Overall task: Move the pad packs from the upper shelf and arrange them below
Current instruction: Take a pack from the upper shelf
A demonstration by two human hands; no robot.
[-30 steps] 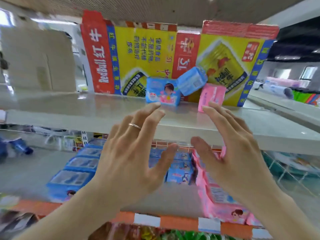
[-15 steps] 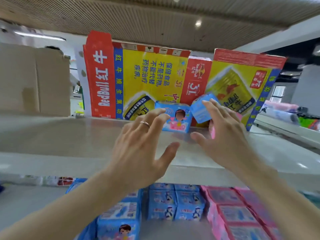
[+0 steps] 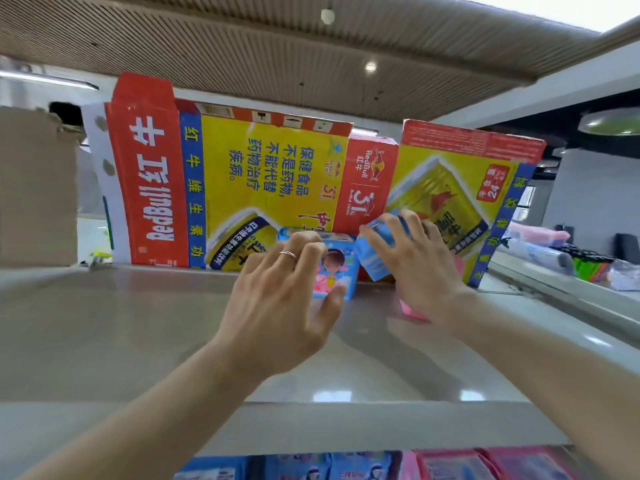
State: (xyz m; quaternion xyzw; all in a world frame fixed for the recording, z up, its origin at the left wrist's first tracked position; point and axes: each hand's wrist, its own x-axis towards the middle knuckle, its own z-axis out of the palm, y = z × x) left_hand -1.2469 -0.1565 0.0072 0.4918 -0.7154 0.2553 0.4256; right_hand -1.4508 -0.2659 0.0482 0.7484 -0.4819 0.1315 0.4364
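Both forearms reached up and forward over the upper shelf. The left hand, with a ring on one finger, had its fingers curled over the top of the upright blue pack and its thumb against the pack's lower front, so its grip was closed on that pack. The right hand had its fingers wrapped over the tilted blue pack, its grip closed there too. A pink pack lay on the shelf under the right wrist, mostly hidden.

The shelf was pale grey and glossy, beneath a slatted ceiling. Flattened Red Bull cartons stood upright just behind the packs, forming a back wall. A brown carton stood at far left.

Open shelf surface extended leftward from the hands to the brown carton. The shelf's front edge crossed the lower frame, and below it a row of packs, blue then pink, showed on the lower shelf.
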